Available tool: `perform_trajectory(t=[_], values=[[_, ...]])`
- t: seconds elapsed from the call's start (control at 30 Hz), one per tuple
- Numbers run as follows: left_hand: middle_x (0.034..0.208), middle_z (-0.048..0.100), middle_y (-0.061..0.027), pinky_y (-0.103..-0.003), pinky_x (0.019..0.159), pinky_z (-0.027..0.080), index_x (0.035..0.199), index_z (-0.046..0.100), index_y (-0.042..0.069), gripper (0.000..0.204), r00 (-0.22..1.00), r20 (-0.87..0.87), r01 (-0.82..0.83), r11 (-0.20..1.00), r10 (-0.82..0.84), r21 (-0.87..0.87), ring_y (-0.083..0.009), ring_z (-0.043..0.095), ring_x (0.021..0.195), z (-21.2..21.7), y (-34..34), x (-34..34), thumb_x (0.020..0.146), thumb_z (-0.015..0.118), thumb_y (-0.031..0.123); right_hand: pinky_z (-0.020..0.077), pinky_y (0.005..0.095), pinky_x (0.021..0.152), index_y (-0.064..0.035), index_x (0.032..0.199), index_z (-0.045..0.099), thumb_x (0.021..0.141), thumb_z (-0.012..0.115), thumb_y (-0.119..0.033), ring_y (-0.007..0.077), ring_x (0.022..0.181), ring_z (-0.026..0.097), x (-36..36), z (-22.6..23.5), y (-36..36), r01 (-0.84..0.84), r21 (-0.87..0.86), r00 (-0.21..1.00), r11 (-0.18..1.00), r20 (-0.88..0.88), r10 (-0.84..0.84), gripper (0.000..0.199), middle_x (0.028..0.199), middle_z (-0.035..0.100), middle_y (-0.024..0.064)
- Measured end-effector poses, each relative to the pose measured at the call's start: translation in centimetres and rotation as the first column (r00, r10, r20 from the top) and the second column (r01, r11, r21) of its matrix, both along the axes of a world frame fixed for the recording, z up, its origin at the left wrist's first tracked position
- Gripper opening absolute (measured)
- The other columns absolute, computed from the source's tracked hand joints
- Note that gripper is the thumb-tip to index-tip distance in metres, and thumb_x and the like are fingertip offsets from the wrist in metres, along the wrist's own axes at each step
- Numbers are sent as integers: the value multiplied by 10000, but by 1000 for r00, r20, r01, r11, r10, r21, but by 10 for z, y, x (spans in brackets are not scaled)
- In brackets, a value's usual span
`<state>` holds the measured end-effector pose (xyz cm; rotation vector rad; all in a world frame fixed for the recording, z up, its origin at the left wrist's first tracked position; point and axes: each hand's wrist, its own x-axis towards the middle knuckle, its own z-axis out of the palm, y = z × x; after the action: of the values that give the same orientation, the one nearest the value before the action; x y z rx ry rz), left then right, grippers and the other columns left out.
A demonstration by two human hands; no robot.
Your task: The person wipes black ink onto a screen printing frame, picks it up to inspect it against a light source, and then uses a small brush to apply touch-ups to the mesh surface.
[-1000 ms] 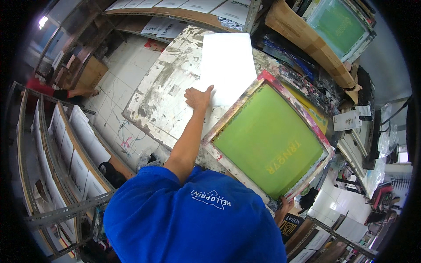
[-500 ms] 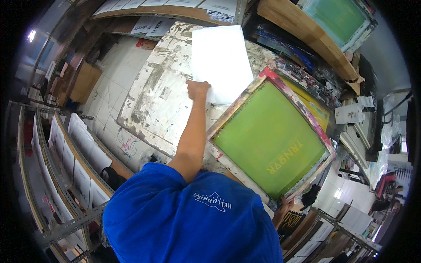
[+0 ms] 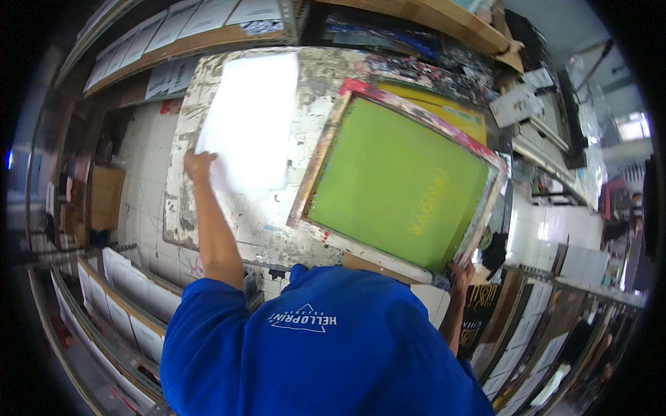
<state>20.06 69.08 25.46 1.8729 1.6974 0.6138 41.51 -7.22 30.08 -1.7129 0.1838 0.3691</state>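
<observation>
Head cam's the only view here, so that's what I'm going on. Left hand is at the near left part of the white sheet, fingers curled in narrow at its edge, so it looks like it's gripping it. The sheet is a bit blurry and blown out, and I can't tell if any of it is lifted off the paint-stained table.

Biggest change from half a second ago: the sheet and that hand have slid left together. Back then the sheet's right side sat right up against the framed screen; now there's a strip of bare tabletop between the two, and the sheet is over near the table's left edge. The whole view has swung round too, so the shelf at the upper left takes up more room.

Right hand hasn't let go: it's closed around the near right corner of the screen's frame, same spot as in both earlier shots. The screen itself is green mesh in a grubby, pink-smeared frame, sitting at an angle to the right of the sheet. Just behind it there's a yellow panel, partly covered. The blue shirt fills the bottom, and the rack with white boards is at lower left.
</observation>
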Motion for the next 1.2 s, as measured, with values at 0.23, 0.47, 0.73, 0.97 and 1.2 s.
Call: perform_trajectory(t=[0.23,0.47,0.73,0.97,1.2], values=[[1243,547,-144,-445,932,436,1372,320,105,960,828,-553,-149,988,97,-49,-329,524,1135,77,-56,-2,582,829,297,455,283,726,41,1036,595,688,572,-107,176,789,584,25,-4,-2,-113,-5,993,994,26,113,378,877,623,73],[1262,504,-184,-447,982,365,1259,481,9,719,914,-392,334,737,-102,587,-365,445,1175,89,-138,15,697,766,356,453,264,723,45,1031,595,684,552,-75,159,784,586,31,1,6,-188,40,981,981,55,186,369,887,630,71],[1055,623,-199,-358,795,475,1335,384,-36,761,799,155,597,797,-581,-87,-260,598,935,59,-299,42,759,726,326,459,291,766,49,1068,572,624,588,-10,168,811,594,22,30,9,-101,-45,993,994,51,103,449,926,635,75],[963,623,-151,-330,780,473,1127,500,-50,452,737,587,488,865,-336,-118,-214,598,858,78,-327,32,764,701,130,456,266,795,61,1121,543,610,576,69,154,871,591,53,103,23,-234,-8,920,972,322,224,512,962,630,79],[1136,548,-119,-310,895,413,1237,415,-20,424,532,817,275,958,-221,80,-186,534,1015,195,-356,7,872,593,101,444,276,846,37,1162,529,641,596,64,154,902,584,111,235,75,-409,-49,681,911,649,340,526,1016,619,82]])
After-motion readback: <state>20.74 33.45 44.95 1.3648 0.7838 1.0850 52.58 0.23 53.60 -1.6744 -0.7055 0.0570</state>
